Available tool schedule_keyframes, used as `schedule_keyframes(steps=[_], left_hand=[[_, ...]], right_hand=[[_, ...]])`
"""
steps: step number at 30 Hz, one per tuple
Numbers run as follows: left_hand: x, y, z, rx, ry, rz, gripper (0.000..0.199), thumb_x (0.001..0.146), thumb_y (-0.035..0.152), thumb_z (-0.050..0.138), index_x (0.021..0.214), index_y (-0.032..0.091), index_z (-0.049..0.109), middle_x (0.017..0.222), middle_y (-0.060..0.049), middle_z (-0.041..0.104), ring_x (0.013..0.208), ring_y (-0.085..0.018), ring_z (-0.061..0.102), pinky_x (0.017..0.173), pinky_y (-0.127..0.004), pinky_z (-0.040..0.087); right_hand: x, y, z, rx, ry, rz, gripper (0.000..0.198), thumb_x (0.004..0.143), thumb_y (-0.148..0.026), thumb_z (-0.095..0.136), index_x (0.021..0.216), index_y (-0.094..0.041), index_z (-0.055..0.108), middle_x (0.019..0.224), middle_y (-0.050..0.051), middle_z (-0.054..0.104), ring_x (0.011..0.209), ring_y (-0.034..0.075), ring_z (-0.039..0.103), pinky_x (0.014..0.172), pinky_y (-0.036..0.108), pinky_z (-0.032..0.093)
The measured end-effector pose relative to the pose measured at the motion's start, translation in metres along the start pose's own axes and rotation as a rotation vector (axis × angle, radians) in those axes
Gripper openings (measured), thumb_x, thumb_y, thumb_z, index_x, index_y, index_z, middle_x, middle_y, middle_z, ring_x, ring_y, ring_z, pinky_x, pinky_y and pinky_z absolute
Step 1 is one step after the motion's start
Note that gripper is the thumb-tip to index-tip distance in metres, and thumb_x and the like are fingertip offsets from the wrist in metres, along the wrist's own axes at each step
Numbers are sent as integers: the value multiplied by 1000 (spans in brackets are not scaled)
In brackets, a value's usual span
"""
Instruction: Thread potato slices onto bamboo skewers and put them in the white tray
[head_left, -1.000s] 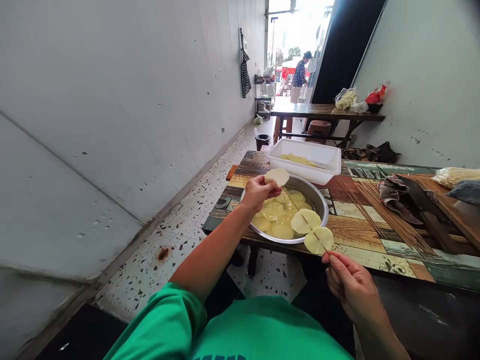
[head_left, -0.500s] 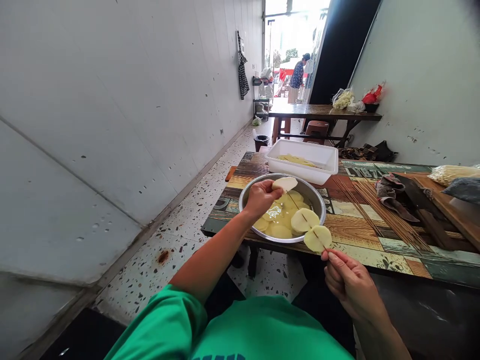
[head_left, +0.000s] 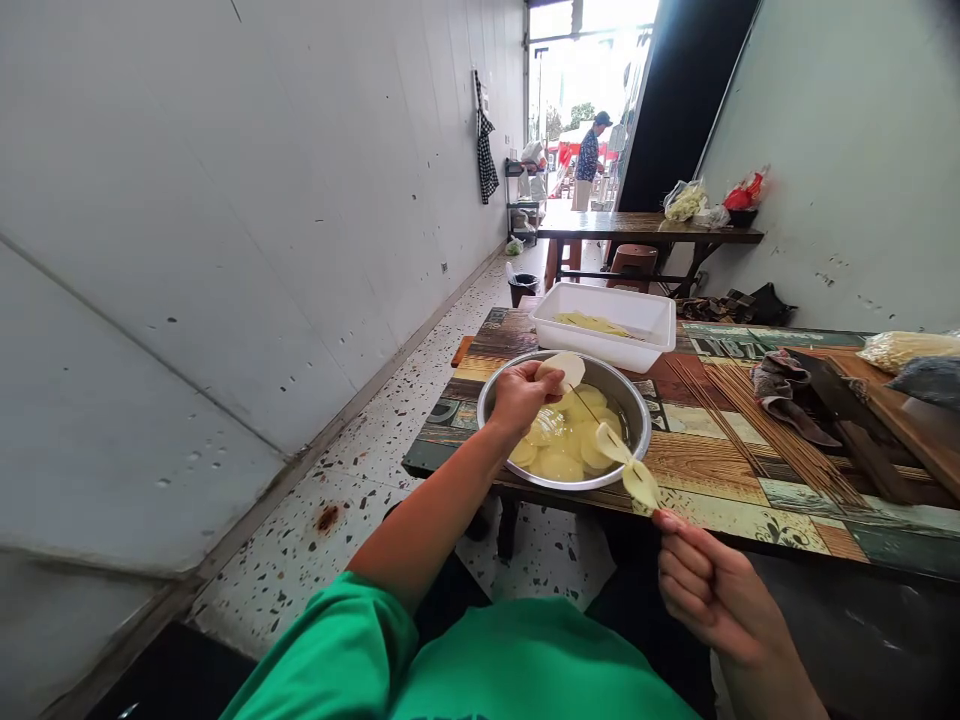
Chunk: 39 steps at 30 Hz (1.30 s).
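Observation:
Between thumb and fingers, my left hand (head_left: 519, 402) pinches a thin pale round potato slice (head_left: 564, 371) above a metal bowl (head_left: 637, 400). My right hand (head_left: 712, 580) grips the near end of a thin wooden skewer (head_left: 587, 407), just off the table's front edge. Two potato slices (head_left: 640, 484) are threaded on the skewer close to the right fingers, turned partly edge-on. The skewer's far end reaches the slice in my left hand; whether it has gone through is hard to see. More slices (head_left: 561, 465) lie in water in the bowl.
Behind the bowl stands a white plastic tub (head_left: 652, 352) with skewered slices inside. Loose skewers (head_left: 780, 430), a crumpled cloth (head_left: 780, 388) and a wooden board (head_left: 900, 410) lie to the right. Farther off are a second table (head_left: 622, 222) and a person (head_left: 589, 160) by the doorway.
The two threaded slices have turned from face-on to nearly edge-on. My right hand has moved slightly right and down; the left hand's slice has shifted slightly left and tilted.

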<state>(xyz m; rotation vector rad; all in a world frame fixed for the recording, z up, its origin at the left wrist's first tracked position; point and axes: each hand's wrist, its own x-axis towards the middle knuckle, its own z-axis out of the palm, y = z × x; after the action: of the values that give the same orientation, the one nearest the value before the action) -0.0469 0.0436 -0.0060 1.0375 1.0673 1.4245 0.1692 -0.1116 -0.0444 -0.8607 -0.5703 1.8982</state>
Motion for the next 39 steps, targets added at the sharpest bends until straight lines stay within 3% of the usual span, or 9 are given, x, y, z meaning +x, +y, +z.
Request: schedule_keyframes(steps=[5, 10, 13, 16, 20, 22, 25, 31, 39], left_hand=[[0, 5, 2, 107, -35, 114, 23, 62, 32, 75, 71, 13, 67, 66, 0, 64, 58, -9, 56, 59, -23, 51], [1, 9, 1, 103, -40, 77, 21, 59, 28, 76, 71, 13, 67, 63, 0, 63, 56, -10, 56, 56, -23, 50], [1, 7, 2, 117, -20, 61, 20, 60, 27, 75, 70, 13, 67, 62, 0, 62, 55, -10, 55, 55, -23, 49], [1, 5, 3, 138, -17, 95, 18, 61, 28, 74, 69, 13, 66, 61, 1, 61, 55, -9, 54, 55, -22, 48], [1, 5, 3, 101, -16, 127, 20, 61, 30, 75, 70, 14, 65, 62, 2, 61, 57, -8, 54, 58, -22, 49], [2, 5, 2, 67, -25, 107, 22, 61, 30, 76, 70, 14, 65, 64, 2, 62, 58, -9, 54, 59, -22, 50], [4, 9, 1, -8, -35, 19, 24, 59, 28, 80, 72, 13, 66, 66, 1, 63, 59, -9, 56, 59, -24, 50], [3, 24, -1, -263, -135, -346, 19, 65, 14, 78, 80, 10, 67, 74, -5, 67, 64, -11, 62, 61, -24, 51], [2, 30, -2, -285, -215, -457, 10, 73, 9, 72, 81, 11, 66, 75, -6, 67, 65, -11, 63, 63, -24, 53]], right_hand=[[-1, 8, -4, -97, 35, -52, 25, 74, -42, 73, 73, -19, 63, 45, -13, 13, 37, 5, 7, 28, 16, 15], [2, 25, -19, -811, 384, -633, 17, 75, -38, 73, 83, -23, 73, 52, 1, 56, 49, 17, 53, 45, 27, 43], [2, 32, -23, -999, 480, -838, 15, 71, -30, 75, 85, -25, 75, 66, 8, 68, 62, 23, 63, 59, 33, 50], [0, 30, -20, -854, 435, -696, 17, 72, -35, 75, 83, -23, 73, 57, 4, 62, 51, 17, 55, 49, 28, 46], [-2, 17, -15, -291, 142, -168, 25, 77, -44, 70, 74, -20, 65, 44, -10, 22, 36, 6, 16, 29, 18, 20], [-1, 13, -14, -107, 39, -31, 24, 75, -41, 73, 72, -19, 62, 46, -13, 14, 38, 5, 7, 29, 16, 15], [1, 13, -17, -113, 29, -68, 24, 78, -39, 72, 74, -17, 64, 48, -12, 15, 41, 5, 9, 33, 16, 16], [6, 20, -40, -355, 131, -320, 22, 78, -39, 74, 85, -18, 70, 53, -6, 33, 47, 7, 26, 42, 21, 22], [15, 13, -48, -340, 37, -242, 29, 82, -45, 67, 74, -17, 67, 48, -10, 19, 41, 6, 15, 39, 21, 15]])
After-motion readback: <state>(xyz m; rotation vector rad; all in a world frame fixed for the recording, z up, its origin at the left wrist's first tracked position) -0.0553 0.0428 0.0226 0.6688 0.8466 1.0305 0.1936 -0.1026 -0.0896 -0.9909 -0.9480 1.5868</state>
